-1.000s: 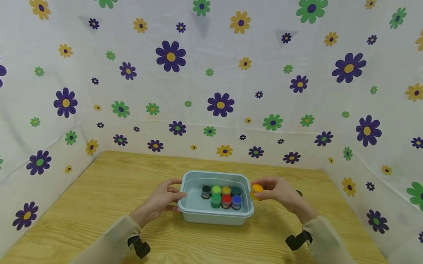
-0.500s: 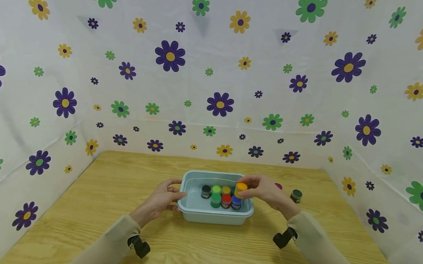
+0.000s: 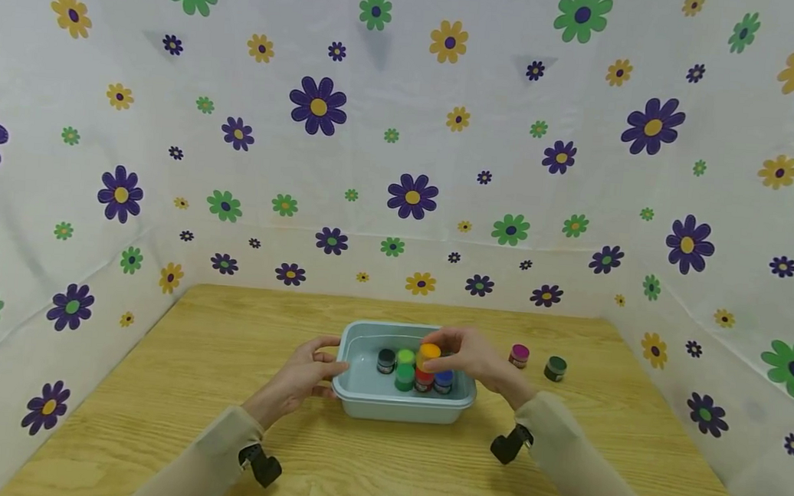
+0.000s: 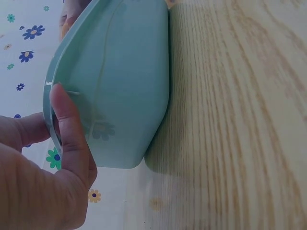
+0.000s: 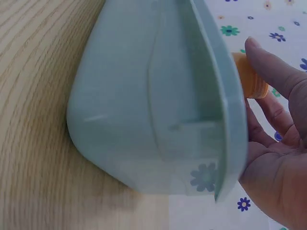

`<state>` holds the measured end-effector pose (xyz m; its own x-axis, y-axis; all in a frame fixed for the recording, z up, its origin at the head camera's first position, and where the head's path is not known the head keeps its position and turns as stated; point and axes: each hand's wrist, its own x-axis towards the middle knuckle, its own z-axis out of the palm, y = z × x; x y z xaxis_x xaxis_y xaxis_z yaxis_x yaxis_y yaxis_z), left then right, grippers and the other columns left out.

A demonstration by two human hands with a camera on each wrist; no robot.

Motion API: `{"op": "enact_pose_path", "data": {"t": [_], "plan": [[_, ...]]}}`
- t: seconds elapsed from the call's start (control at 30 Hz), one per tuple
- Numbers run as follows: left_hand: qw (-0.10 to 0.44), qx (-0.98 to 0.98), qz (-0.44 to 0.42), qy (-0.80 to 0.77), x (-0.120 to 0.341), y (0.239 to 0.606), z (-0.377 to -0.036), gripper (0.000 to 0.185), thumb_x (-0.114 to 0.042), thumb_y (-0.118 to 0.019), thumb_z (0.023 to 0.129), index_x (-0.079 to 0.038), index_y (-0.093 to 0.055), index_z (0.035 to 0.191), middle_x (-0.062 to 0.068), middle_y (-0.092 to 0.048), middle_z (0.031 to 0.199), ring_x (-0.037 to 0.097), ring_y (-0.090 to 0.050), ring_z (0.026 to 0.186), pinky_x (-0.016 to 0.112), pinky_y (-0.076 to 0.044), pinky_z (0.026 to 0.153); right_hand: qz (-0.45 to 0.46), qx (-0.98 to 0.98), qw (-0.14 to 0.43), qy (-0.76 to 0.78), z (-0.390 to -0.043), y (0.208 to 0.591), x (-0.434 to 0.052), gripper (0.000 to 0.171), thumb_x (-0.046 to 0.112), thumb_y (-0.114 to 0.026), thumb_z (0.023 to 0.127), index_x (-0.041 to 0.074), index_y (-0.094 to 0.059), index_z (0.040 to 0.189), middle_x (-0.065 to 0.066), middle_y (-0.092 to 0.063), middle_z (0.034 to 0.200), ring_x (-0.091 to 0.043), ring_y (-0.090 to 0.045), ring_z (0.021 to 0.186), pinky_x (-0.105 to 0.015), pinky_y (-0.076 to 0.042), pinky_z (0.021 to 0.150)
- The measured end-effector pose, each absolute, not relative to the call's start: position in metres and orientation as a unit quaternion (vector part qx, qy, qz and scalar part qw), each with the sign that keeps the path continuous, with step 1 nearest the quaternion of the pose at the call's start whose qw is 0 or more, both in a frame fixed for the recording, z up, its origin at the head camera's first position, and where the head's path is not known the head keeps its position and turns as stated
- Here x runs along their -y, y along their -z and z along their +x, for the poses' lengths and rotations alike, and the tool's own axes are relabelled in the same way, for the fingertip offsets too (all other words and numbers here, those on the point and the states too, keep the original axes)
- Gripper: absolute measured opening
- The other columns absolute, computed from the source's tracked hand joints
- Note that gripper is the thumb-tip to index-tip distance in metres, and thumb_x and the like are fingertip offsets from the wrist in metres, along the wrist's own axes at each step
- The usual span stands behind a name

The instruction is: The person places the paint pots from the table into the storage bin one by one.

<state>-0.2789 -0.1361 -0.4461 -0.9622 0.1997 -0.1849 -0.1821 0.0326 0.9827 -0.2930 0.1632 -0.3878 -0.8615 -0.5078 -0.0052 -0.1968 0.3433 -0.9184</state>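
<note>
A pale blue plastic tub (image 3: 402, 411) sits on the table, and my left hand (image 3: 300, 373) grips its left end at the rim. In the left wrist view, the thumb and fingers (image 4: 72, 129) lie on either side of that rim. My right hand (image 3: 479, 359) pinches an orange-lidded paint jar (image 3: 429, 351) over the tub's inside, above the red jar (image 3: 423, 383). Around it in the tub stand a black jar (image 3: 386, 361), a light green jar (image 3: 405, 356), a green jar (image 3: 405, 378) and a blue jar (image 3: 443, 382). The orange jar and right hand hide jars behind them.
To the right of the tub, a magenta jar (image 3: 518, 355) and a dark green jar (image 3: 555, 368) stand on the wooden table (image 3: 226, 320). A white flower-patterned sheet (image 3: 368, 161) hangs at the back and both sides.
My right hand has carried the orange jar leftward from outside the tub's right rim to over the jars within. The magenta and dark green jars have come into view. My left hand stays put.
</note>
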Motion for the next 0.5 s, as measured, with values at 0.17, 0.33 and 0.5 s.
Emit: {"op": "enact_pose_path", "data": {"t": [0.17,0.33,0.5], "plan": [[0.140,-0.706,0.001,-0.694,0.136,0.445,-0.279,0.053,-0.009,-0.063,0.085,-0.012,-0.039,0.132,0.016,-0.053,0.101,0.034,-0.059,0.087,0.034,-0.053,0.054,-0.233,-0.805,0.153,0.524,-0.305,0.407,-0.153,0.043,0.015,-0.075,0.074,0.001,-0.061,0.112,-0.007,-0.060,0.108,-0.028,-0.056,0.098,-0.033,-0.049,0.083],[0.136,-0.705,0.006,-0.696,0.136,0.444,-0.278,0.054,-0.010,-0.064,0.085,-0.012,-0.039,0.133,0.016,-0.053,0.100,0.031,-0.059,0.083,0.033,-0.053,0.053,-0.246,-0.810,0.150,0.510,-0.313,0.417,-0.141,0.043,0.018,-0.076,0.074,0.004,-0.062,0.112,-0.005,-0.062,0.106,-0.026,-0.057,0.097,-0.033,-0.048,0.084],[0.138,-0.703,0.008,-0.698,0.136,0.444,-0.278,0.056,-0.011,-0.065,0.084,-0.011,-0.039,0.133,0.015,-0.053,0.100,0.031,-0.059,0.083,0.033,-0.053,0.052,-0.253,-0.816,0.151,0.498,-0.315,0.424,-0.131,0.043,0.017,-0.075,0.074,0.004,-0.062,0.113,-0.004,-0.063,0.105,-0.022,-0.058,0.096,-0.033,-0.048,0.083]]}}
